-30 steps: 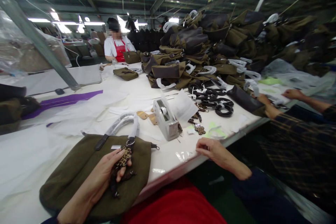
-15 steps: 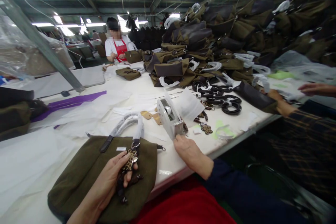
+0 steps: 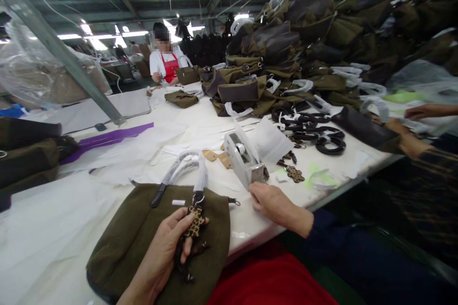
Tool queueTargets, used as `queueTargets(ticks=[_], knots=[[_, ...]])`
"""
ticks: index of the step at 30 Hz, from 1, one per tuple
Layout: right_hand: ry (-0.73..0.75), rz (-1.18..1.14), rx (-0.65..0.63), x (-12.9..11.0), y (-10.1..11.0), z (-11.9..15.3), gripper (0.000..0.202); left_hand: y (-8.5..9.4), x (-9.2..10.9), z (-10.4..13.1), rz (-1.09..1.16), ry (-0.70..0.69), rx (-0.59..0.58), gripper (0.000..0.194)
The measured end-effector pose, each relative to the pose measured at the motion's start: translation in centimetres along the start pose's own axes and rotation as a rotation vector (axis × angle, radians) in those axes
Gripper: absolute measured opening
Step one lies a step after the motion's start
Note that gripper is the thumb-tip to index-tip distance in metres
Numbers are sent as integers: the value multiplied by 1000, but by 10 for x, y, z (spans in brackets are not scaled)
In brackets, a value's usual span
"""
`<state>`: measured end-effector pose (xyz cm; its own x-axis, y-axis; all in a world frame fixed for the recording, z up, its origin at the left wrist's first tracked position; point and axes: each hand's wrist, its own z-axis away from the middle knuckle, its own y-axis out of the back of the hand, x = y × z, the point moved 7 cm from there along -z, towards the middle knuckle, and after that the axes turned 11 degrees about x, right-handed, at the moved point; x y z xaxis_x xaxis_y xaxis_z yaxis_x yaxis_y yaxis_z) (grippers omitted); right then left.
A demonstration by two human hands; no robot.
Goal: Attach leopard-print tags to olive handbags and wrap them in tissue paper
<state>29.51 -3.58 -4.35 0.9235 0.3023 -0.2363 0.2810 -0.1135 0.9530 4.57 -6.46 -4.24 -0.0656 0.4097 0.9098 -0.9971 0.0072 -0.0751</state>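
An olive felt handbag (image 3: 143, 228) with wrapped white handles lies flat on the white table (image 3: 53, 219) in front of me. My left hand (image 3: 162, 252) rests on the bag and holds a leopard-print charm (image 3: 195, 221) that hangs from the handle ring. My right hand (image 3: 274, 202) sits at the table's front edge, fingertips at the cutter end of a grey tape dispenser (image 3: 243, 152). Whether it pinches tape I cannot tell.
A tall heap of olive and brown bags (image 3: 286, 52) fills the far right, with black straps (image 3: 311, 131) and loose charms (image 3: 295, 174) before it. A co-worker's arms (image 3: 411, 138) reach in at right. Another person in a red apron (image 3: 168, 64) sits at the far end. Dark bags (image 3: 28, 152) lie at left.
My right hand moved left from the table edge to the tape dispenser's cutter end. My left hand kept its hold on the charm. The view shifted slightly left.
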Motion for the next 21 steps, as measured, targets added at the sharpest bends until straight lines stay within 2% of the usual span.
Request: queueTargets(ticks=[3,5,6,8,11,14,17,21], knots=[[-321,-723,-48,8,-2,14,1,1,-3,-2,9,9,-14,31],[-474,-1180,-124,-5,-5,21,11,2,-6,-4,15,28,-26,31],[-506,-1320,-150,-14,-4,22,16,2,-7,-4,18,34,-33,31],[-521,-1446,-178,-34,2,20,19,2,-9,-5,20,37,-48,29],[-425,-1377,-195,-62,10,9,9,-1,-9,-3,8,38,-72,27],[-261,-1118,-128,-80,16,-4,2,-2,-9,0,13,35,-73,26],[-161,-862,-62,-88,15,-13,7,-1,-10,2,26,38,-71,27],[-118,-725,-34,-90,13,-18,8,-1,-11,2,15,38,-78,28]])
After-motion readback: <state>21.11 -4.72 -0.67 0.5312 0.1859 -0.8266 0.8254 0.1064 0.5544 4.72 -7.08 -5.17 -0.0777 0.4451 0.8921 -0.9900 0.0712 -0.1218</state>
